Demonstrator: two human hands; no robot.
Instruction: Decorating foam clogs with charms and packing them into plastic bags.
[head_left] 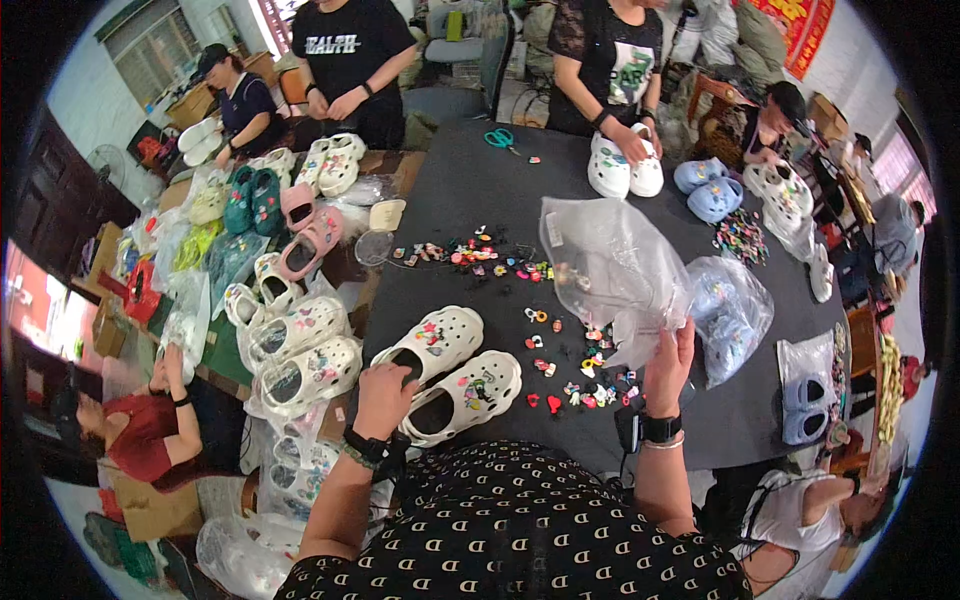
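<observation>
Gripping the heels of a pair of white clogs (447, 368) with my left hand (383, 398), I hold them flat on the dark table (470, 195), just in front of me. My right hand (668, 365) is closed on the lower edge of a clear plastic bag (610, 265), lifted above the scattered small colourful charms (560, 375). Beside it lies another bag with blue clogs (730, 315).

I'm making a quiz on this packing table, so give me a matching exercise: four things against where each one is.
Things:
1. clear plastic bag
2. white clog pair
3. green scissors
4. small charms

Places:
A. far end of the black table
B. under the left hand
C. raised in the right hand
D. strewn mid-table

Pairs: 1-C, 2-B, 3-A, 4-D
</observation>
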